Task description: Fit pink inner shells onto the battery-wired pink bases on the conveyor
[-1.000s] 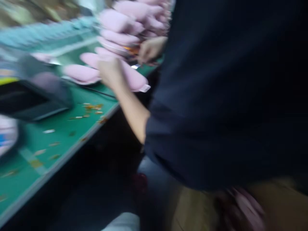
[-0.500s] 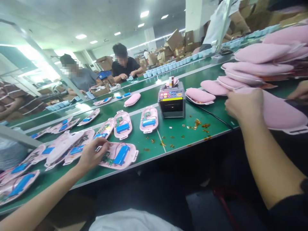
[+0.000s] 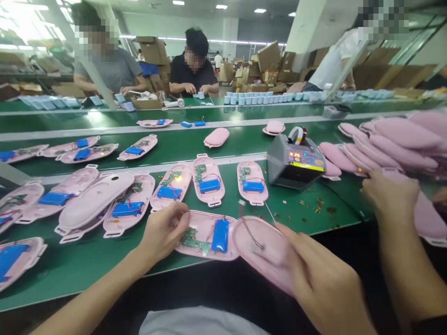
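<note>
My left hand point(image 3: 166, 229) has its fingers pinched at the left end of an open pink casing half point(image 3: 205, 222), which lies near the bench's front edge. Inside that half sit a green circuit board point(image 3: 195, 243) and a blue battery pack point(image 3: 220, 236) with thin wires. My right hand point(image 3: 323, 274), slightly blurred, grips a pink cover point(image 3: 275, 242) by its right side. The cover is tilted, its hollow inside facing up, and overlaps the casing's right end. Wires with a small white connector point(image 3: 241, 204) rise from it. Its far edge is hidden behind my fingers.
Several open casings with batteries point(image 3: 209, 186) line the green bench. A grey tape dispenser point(image 3: 296, 163) stands behind scattered amber tape scraps point(image 3: 318, 205). At right, a co-worker's hand point(image 3: 391, 193) reaches by stacked pink covers point(image 3: 405, 135). Other people sit across the bench.
My right hand has come into view with the pink cover, now beside the casing. The view has turned and levelled. My left hand stays at the casing's left end.
</note>
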`<state>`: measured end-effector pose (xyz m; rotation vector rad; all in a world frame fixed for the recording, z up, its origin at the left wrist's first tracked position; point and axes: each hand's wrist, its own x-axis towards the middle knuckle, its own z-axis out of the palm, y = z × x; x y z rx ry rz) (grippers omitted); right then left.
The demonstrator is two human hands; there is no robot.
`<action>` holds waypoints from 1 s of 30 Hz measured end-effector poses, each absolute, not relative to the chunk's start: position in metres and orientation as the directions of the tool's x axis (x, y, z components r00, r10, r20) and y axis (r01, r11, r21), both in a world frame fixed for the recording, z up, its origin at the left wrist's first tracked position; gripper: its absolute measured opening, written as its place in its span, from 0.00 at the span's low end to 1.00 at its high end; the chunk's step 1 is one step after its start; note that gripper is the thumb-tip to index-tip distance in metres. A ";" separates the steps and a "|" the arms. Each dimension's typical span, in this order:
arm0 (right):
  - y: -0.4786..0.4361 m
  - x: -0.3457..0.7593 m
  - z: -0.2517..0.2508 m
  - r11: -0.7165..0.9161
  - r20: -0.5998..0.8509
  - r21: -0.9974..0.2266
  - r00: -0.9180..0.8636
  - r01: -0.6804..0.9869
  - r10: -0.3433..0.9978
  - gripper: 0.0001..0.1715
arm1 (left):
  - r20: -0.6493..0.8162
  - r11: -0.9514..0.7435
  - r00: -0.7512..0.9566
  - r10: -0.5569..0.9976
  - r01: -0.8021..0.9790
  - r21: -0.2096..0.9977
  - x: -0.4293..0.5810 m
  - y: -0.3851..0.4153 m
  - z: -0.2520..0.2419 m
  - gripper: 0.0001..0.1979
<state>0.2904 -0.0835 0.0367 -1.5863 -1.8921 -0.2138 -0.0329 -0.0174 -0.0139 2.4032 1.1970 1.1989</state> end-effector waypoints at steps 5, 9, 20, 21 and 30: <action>-0.037 0.188 0.021 0.517 0.545 -0.162 -0.361 0.841 0.757 0.24 | 0.729 -0.712 0.232 0.644 0.531 0.460 -0.038 -0.023 -0.017 0.05; 0.007 0.171 0.027 0.610 0.487 -0.350 -0.418 0.711 0.767 0.20 | 0.767 -0.632 0.118 0.631 0.651 0.420 -0.041 -0.020 -0.022 0.05; 0.033 0.173 0.035 0.651 0.305 -0.439 -0.579 0.619 0.756 0.18 | 0.054 -0.041 0.069 0.996 -0.179 0.983 -0.040 -0.013 -0.023 0.16; 0.033 0.165 0.037 0.652 0.300 -0.414 -0.581 0.635 0.756 0.19 | 0.044 -0.025 0.101 0.994 -0.178 0.984 -0.040 -0.013 -0.022 0.16; 0.043 0.146 0.030 0.412 0.009 -0.637 -0.529 0.651 0.849 0.17 | -0.017 0.025 0.097 0.995 -0.079 0.997 -0.044 -0.011 -0.020 0.14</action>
